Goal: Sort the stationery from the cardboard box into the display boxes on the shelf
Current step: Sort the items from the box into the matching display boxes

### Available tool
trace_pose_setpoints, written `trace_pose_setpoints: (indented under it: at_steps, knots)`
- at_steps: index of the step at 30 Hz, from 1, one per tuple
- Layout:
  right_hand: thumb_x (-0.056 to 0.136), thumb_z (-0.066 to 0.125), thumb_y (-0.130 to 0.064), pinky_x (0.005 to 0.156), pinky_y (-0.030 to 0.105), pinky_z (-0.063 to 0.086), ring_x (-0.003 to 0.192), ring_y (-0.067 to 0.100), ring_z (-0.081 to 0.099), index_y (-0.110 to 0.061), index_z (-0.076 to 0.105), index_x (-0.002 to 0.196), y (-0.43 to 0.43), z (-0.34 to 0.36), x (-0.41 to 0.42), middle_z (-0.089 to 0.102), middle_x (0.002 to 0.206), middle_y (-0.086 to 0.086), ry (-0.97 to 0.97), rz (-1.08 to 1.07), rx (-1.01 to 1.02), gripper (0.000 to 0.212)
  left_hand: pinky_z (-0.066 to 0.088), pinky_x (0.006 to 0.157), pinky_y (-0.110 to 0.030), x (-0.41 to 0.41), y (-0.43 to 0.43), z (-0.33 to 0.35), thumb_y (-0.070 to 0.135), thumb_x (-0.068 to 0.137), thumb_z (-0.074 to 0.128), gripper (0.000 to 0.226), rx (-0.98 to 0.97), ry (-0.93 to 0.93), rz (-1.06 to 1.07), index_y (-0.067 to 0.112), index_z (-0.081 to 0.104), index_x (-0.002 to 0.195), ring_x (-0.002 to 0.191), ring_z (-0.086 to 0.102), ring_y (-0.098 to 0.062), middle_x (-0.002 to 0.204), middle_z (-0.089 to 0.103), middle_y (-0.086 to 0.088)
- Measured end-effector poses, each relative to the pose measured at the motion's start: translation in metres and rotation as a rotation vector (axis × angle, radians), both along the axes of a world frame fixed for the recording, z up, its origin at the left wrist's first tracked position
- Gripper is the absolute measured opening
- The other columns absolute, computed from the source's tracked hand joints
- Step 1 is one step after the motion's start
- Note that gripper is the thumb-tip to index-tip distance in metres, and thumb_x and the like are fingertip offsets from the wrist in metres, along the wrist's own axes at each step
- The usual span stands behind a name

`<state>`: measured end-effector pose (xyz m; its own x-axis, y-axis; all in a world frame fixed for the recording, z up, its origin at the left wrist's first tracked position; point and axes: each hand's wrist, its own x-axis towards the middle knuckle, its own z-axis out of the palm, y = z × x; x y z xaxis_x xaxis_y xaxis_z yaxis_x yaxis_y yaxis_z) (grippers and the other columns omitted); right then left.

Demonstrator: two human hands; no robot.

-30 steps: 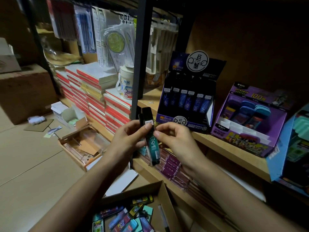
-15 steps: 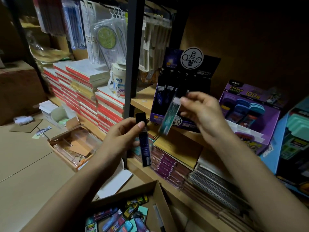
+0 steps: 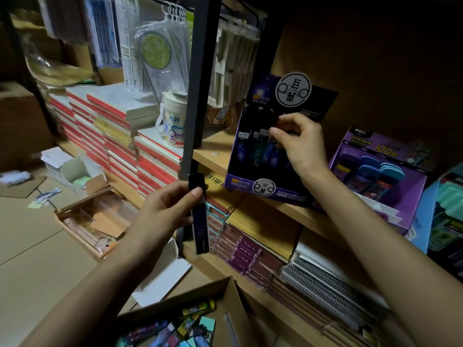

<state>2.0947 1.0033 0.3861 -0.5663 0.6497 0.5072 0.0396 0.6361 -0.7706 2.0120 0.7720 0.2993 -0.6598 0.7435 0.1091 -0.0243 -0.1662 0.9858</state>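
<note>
Left hand [image 3: 167, 209] low, pinching dark case [image 3: 199, 221], right hand [image 3: 300, 144] raised, fingers [image 3: 288, 120] curled on teal case [image 3: 258, 151]

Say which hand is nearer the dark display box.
Right. The right hand is at the dark display box, pinching a teal pack in it; the left hand holds a dark pack below-left of it.

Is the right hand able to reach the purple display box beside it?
Probably yes: the purple display box stands open just beside the right hand, nothing between them, but it pinches a teal case now.
</note>
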Motion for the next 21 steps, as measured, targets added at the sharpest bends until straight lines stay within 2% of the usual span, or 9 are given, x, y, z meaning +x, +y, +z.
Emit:
trace_pose_setpoints:
  at_steps: [2, 9, 16, 21]
  knots:
    - [0.085, 0.065, -0.007, 0.081, 0.033, 0.055, 0.094, 0.019, 0.064, -0.022, 0.060, 0.094, -0.001, 0.000, -0.001, 0.064, 0.092, -0.003, 0.008, -0.002, -0.019, 0.018, 0.054, 0.081, -0.037, 0.001, 0.001, 0.000, 0.034, 0.083, 0.055, 0.027, -0.011, -0.001, 0.004, 0.021, 0.069, 0.102, 0.097, 0.067, -0.014, 0.102, 0.071, 0.000]
    - [0.085, 0.065, -0.005, 0.083, 0.037, 0.055, 0.087, 0.013, 0.063, -0.016, 0.061, 0.095, -0.003, 0.002, -0.006, 0.062, 0.088, -0.005, -0.006, -0.016, -0.001, 0.015, 0.052, 0.077, -0.033, 0.001, 0.000, 0.001, 0.034, 0.084, 0.054, 0.028, -0.017, 0.001, 0.001, 0.021, 0.069, 0.104, 0.095, 0.067, -0.011, 0.101, 0.071, 0.002]
    - [0.084, 0.067, -0.008, 0.081, 0.044, 0.056, 0.090, 0.021, 0.065, -0.017, 0.063, 0.094, 0.001, -0.012, -0.013, 0.066, 0.089, 0.003, -0.057, -0.050, -0.041, 0.014, 0.054, 0.082, -0.039, 0.003, 0.000, 0.004, 0.033, 0.085, 0.055, 0.026, -0.028, 0.012, 0.014, 0.020, 0.069, 0.103, 0.094, 0.067, -0.013, 0.100, 0.071, 0.000]
    - [0.084, 0.068, -0.013, 0.078, 0.037, 0.057, 0.085, 0.019, 0.065, -0.018, 0.064, 0.092, 0.002, -0.015, -0.022, 0.065, 0.083, 0.002, -0.119, -0.153, 0.028, 0.010, 0.054, 0.082, -0.039, 0.003, 0.001, 0.004, 0.035, 0.084, 0.054, 0.029, -0.038, 0.020, 0.018, 0.019, 0.068, 0.103, 0.094, 0.067, -0.013, 0.098, 0.071, 0.001]
